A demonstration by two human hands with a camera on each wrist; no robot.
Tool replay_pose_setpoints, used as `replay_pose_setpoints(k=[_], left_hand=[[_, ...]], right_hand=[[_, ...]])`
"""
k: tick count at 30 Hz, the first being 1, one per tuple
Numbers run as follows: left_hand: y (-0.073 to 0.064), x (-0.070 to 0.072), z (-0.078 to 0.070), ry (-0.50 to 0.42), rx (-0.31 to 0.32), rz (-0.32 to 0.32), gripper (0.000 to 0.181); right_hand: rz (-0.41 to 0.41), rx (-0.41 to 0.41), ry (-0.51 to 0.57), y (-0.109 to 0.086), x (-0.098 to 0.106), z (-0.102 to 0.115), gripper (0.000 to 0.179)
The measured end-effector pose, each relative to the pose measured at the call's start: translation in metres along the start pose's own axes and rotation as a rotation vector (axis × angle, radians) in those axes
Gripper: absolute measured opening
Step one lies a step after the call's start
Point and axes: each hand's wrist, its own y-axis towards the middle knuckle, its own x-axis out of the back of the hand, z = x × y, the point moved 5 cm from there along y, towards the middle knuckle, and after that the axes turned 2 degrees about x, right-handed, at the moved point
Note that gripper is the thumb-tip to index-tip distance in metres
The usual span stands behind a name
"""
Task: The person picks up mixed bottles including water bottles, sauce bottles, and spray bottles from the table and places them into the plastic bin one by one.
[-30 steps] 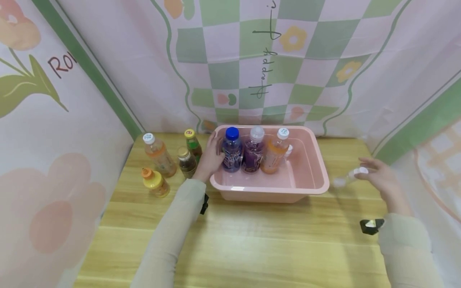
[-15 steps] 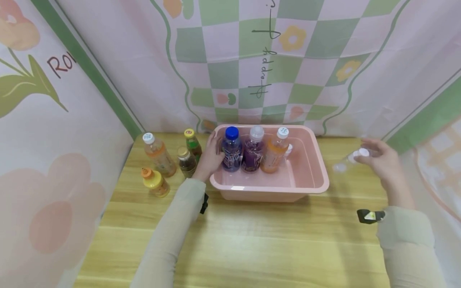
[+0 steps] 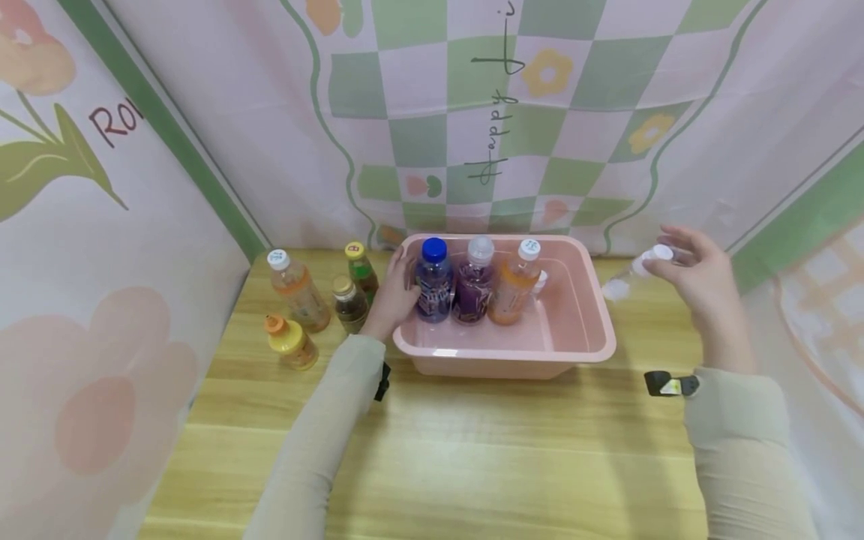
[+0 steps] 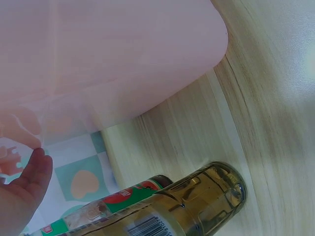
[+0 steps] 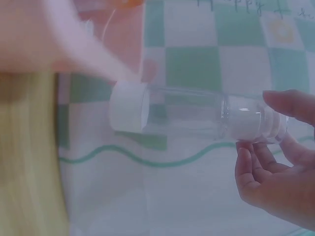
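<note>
My right hand (image 3: 698, 274) pinches a small clear bottle (image 3: 631, 275) with white ends between thumb and fingers. It is tilted in the air, just right of a pink plastic basin (image 3: 499, 358). The right wrist view shows the bottle (image 5: 187, 110) as see-through, gripped near one end. My left hand (image 3: 394, 296) grips the basin's left rim, thumb inside and fingers outside. Inside, by that thumb, stand a blue-capped bottle (image 3: 435, 289), a purple bottle (image 3: 474, 289) and a white-capped orange bottle (image 3: 514, 292). A small white-capped item (image 3: 541, 280) sits behind the orange one, mostly hidden.
Left of the basin stand a white-capped bottle (image 3: 301, 296), a yellow squeeze bottle (image 3: 293, 343), a dark glass bottle (image 3: 351, 307) and a yellow-capped green-labelled bottle (image 3: 362, 270). A patterned curtain (image 3: 560, 135) hangs behind the wooden table (image 3: 472, 465).
My right hand has lifted the clear bottle and carried it up and toward the back, then left to beside the basin's right rim. My left hand has stayed on the basin.
</note>
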Motion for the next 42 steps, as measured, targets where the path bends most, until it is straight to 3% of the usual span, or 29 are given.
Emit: replay_pose_setpoints(k=[10, 17, 27, 42], left_hand=[[0.0, -0.001, 0.001, 0.001, 0.009, -0.002, 0.066], [0.0, -0.001, 0.001, -0.001, 0.018, -0.001, 0.068], [0.0, -0.001, 0.002, -0.02, 0.006, 0.005, 0.067], [-0.001, -0.001, 0.001, -0.031, -0.01, 0.003, 0.066]], right_hand=[[0.013, 0.09, 0.059, 0.007, -0.02, 0.032, 0.063], [0.106, 0.103, 0.012, 0.014, -0.041, 0.042, 0.064], [0.223, 0.112, -0.023, 0.024, -0.074, 0.043, 0.069], [0.341, 0.018, -0.061, 0.044, -0.098, 0.033, 0.076]])
